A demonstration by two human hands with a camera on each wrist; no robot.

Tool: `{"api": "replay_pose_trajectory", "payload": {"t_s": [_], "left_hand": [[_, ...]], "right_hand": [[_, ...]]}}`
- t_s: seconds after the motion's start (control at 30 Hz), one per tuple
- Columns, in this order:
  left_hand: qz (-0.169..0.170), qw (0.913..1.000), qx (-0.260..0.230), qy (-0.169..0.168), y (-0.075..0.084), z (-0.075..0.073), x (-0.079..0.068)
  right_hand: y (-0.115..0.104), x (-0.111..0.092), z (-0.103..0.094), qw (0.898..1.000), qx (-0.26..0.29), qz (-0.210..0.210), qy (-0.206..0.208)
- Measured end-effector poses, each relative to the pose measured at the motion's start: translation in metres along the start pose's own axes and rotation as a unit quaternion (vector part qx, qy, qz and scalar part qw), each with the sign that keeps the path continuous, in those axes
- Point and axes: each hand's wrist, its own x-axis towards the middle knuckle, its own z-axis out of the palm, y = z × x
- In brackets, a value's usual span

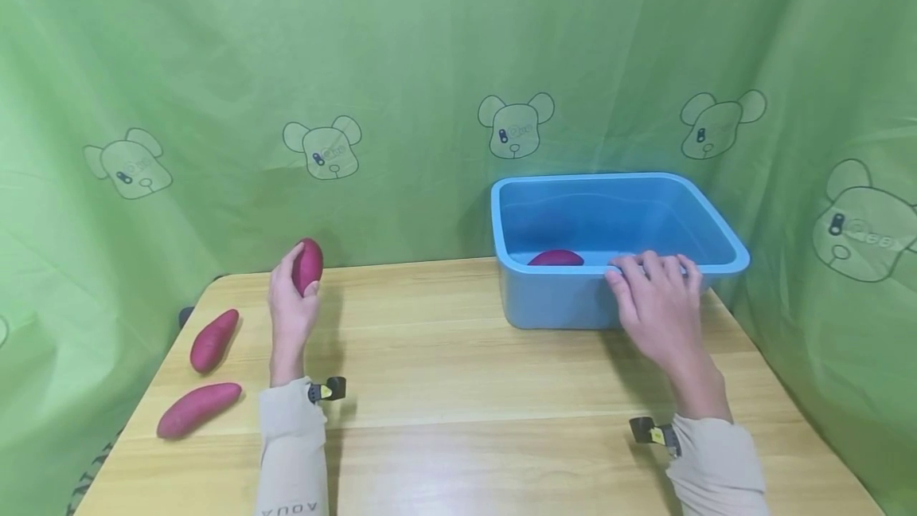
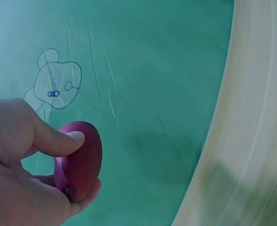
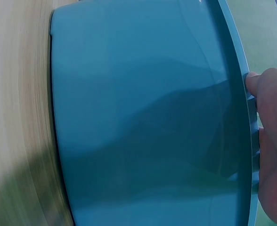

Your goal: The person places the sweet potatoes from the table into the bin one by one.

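Above the table's left side my left hand (image 1: 292,309) pinches a purple-red sweet potato (image 1: 308,265) between thumb and fingers. The left wrist view shows the thumb across the top of this sweet potato (image 2: 84,162). Two more sweet potatoes lie on the table left of that hand, an upper one (image 1: 213,342) and a lower one (image 1: 197,411). At the right stands a blue plastic tub (image 1: 559,301), with one sweet potato (image 1: 557,258) inside, partly hidden by the front wall. My right hand (image 1: 662,313) grips the tub's front rim, its fingers curled over the edge.
The wooden table (image 1: 430,381) carries everything. A green curtain (image 1: 401,62) printed with bear heads hangs close behind and along both sides. The tub stands near the table's back right corner.
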Motion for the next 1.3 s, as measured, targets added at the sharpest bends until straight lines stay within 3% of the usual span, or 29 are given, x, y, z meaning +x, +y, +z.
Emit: {"api": "replay_pose_trajectory", "payload": {"t_s": [0.5, 1.3], "left_hand": [[0.045, 0.9988, -0.022, 0.003, 0.020, 0.003, -0.005], [0.082, 0.9955, -0.046, -0.013, 0.046, 0.007, -0.014]], "right_hand": [[-0.001, 0.002, -0.003, 1.000, -0.001, -0.003, 0.002], [-0.001, 0.001, -0.003, 1.000, -0.001, 0.004, -0.010]]}}
